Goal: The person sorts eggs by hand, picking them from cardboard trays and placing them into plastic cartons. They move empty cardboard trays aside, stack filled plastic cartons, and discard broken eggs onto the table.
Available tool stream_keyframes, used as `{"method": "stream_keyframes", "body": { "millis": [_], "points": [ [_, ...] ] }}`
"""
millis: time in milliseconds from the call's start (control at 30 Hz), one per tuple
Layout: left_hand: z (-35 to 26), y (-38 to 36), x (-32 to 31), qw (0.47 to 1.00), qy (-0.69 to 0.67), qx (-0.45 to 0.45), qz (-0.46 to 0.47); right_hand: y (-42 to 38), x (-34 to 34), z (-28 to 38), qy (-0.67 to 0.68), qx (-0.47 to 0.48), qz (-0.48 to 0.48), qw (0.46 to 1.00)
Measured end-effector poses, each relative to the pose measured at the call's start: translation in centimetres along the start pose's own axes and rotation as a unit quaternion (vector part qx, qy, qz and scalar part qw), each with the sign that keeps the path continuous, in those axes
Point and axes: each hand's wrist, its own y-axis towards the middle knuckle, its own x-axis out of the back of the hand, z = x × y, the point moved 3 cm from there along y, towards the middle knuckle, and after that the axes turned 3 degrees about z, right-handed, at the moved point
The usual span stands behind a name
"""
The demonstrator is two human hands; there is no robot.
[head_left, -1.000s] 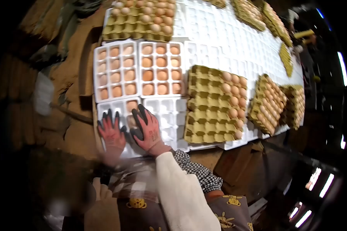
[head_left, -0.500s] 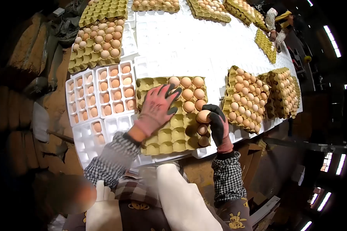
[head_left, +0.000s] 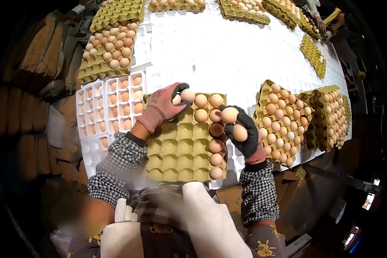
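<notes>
My left hand [head_left: 164, 105], in a pink glove with dark fingertips, is closed around two eggs [head_left: 186, 95] above the back edge of the yellow egg tray [head_left: 176, 148] in front of me. Over the tray's right edge, my right hand [head_left: 245, 135] in a similar glove grips two more eggs [head_left: 240, 133], one above the other. Eggs fill the tray's right column [head_left: 216, 159], and a few others sit at its back right. Hollow cups show across its middle and front left.
White compartment trays with eggs [head_left: 124, 110] lie at the left. Filled yellow trays [head_left: 281, 120] stand at the right, others along the far side. A co-worker's hand [head_left: 320, 23] shows at the far right. White trays [head_left: 202, 51] cover the middle.
My left hand has lifted slightly and now holds two eggs. My right hand has risen and holds two eggs instead of one. Fewer eggs sit in the tray's back part.
</notes>
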Motion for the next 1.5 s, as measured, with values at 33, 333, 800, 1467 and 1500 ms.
{"method": "stream_keyframes", "body": {
  "millis": [33,333,800,1467,1500],
  "points": [
    [0.5,0.2,-0.3,0.994,0.008,-0.071,-0.079,1.3,0.7,0.1,0.033,-0.007,-0.034,0.999],
    [-8.2,4.2,-2.9,0.844,0.485,-0.075,0.216,10.1,-1.7,0.2,-0.485,-0.131,0.323,0.802],
    [11.3,-28.6,4.9,0.817,-0.516,0.216,-0.139,-9.3,-14.4,10.9,0.128,-0.232,0.078,0.961],
    [25.8,-40.5,7.1,0.903,0.139,0.287,-0.288,-10.0,-46.6,9.5,-0.204,-0.053,0.228,0.95],
    [26.0,-40.4,7.5,0.906,0.093,0.275,-0.309,-10.6,-46.1,9.4,-0.207,-0.055,0.204,0.955]
  ]
}}
